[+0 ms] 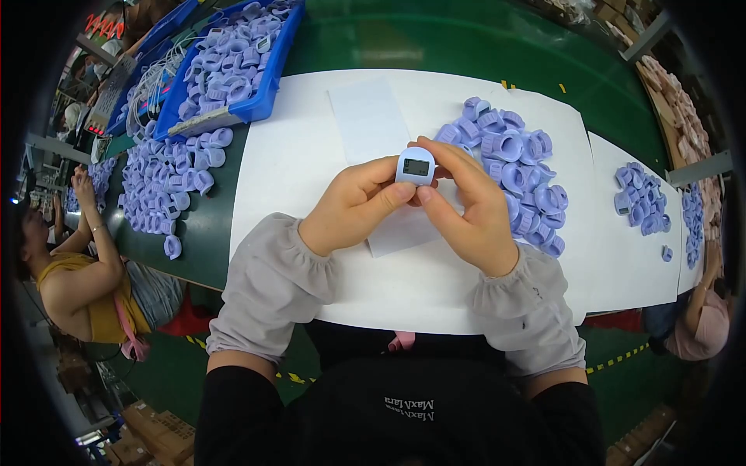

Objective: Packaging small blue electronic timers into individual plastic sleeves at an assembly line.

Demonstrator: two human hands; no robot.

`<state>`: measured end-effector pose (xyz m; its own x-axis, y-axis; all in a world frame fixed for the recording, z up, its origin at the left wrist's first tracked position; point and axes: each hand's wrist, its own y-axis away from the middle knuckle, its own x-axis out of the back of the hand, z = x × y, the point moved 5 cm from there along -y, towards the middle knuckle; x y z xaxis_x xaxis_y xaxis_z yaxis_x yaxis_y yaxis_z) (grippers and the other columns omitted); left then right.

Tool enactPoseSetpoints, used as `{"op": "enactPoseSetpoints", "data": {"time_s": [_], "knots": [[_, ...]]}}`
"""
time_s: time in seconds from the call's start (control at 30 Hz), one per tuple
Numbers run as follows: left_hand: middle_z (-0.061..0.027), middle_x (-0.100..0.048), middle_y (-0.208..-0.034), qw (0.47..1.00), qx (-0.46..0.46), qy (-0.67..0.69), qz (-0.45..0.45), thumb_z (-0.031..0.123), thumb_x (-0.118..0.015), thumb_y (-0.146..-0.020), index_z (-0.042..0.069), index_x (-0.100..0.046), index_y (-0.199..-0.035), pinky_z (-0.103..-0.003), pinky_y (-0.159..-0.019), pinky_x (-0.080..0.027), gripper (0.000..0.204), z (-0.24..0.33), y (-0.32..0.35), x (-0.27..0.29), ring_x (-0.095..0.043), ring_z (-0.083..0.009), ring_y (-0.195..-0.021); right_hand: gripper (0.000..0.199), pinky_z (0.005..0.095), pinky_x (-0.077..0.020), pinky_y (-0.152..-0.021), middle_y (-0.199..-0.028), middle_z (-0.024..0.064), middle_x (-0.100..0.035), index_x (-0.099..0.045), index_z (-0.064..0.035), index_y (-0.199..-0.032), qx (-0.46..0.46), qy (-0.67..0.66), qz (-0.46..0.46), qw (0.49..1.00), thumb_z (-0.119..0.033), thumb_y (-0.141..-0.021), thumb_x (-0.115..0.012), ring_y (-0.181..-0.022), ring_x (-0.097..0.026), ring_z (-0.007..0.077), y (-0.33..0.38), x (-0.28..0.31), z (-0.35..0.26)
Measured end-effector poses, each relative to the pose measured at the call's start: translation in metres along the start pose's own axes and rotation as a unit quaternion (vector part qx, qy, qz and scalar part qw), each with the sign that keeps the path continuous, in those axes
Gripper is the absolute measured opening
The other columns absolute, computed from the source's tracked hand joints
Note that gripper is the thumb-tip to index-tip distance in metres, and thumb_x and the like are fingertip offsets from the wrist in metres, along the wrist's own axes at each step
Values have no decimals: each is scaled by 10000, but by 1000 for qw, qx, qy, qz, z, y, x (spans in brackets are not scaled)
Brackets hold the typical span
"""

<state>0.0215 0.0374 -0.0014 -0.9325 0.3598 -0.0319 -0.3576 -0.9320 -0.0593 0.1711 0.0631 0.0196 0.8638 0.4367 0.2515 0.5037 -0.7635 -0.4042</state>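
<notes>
Black top nearest, and over white paper left hand and right hand pinch the lilac gadget, probably light, stiff plastic, best held by its sides!

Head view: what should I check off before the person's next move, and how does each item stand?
1. Left hand on the lavender ring: ok, its thumb is at the lower edge.
2. Right hand supporting too: ok, it holds the ring's right side.
3. Small screen unobstructed: ok, it faces the camera.
4. Underside undamaged: cannot tell, it is turned away.
5. White sheet clear beside the right hand: not ok, a pile of rings lies there.
</notes>
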Motion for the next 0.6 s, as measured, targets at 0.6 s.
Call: {"op": "enactPoseSetpoints", "data": {"time_s": [0.6], "knots": [[-71, -610, -1092, 998, -13, 45, 50, 192, -528, -990, -33, -530, -1227, -272, -882, -497, 327, -5, -3, 4, -603, -136, -978, 367, 311, -503, -783, -1045, 130, -653, -574, 13, -1218, -34, 51, 96, 994, -7, -852, -605, -975, -634, 206, 4, 5, 5]]}}
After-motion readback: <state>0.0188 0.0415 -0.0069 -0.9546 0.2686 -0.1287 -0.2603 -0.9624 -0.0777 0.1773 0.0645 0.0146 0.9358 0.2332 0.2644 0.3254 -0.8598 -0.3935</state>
